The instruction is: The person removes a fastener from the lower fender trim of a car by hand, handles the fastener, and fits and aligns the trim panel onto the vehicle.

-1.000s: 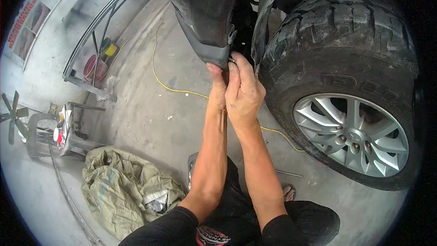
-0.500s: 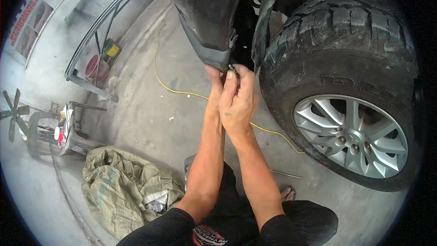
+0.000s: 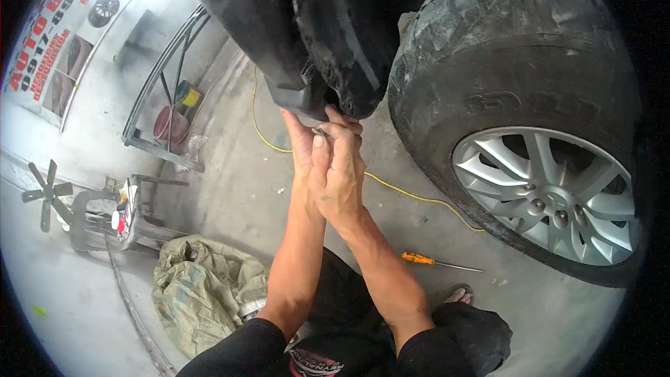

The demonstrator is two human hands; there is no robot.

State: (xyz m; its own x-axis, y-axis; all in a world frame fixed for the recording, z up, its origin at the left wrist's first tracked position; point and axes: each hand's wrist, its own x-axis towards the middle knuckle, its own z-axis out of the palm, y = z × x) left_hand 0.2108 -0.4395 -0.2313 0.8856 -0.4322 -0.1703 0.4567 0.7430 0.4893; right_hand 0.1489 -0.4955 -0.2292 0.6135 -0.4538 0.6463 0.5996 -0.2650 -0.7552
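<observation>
My right hand [image 3: 338, 174] pinches a small, dark metal fastener [image 3: 319, 132] between thumb and fingers; its exact kind is too small to make out. Just left of it, my left hand [image 3: 300, 143] grips the lower corner of a black bumper [image 3: 289, 100], one digit pressed against its underside. My wrists nearly touch, and the right hand hides part of the left. Fingertips reach up beside the black wheel-arch liner [image 3: 363, 98], whose lower edge hangs next to the bumper.
A large tire [image 3: 426, 98] with a silver wheel rim [image 3: 558, 199] stands at the right. An orange-handled screwdriver [image 3: 419, 257] and a yellow cable [image 3: 412, 197] lie on the floor. At the left are a crumpled sack [image 3: 199, 293], a metal frame [image 3: 157, 84] and a red bucket [image 3: 171, 124].
The view has shifted, so the bumper and both hands appear further left and slightly lower. The screwdriver's orange handle now shows. Both hands keep much the same hold.
</observation>
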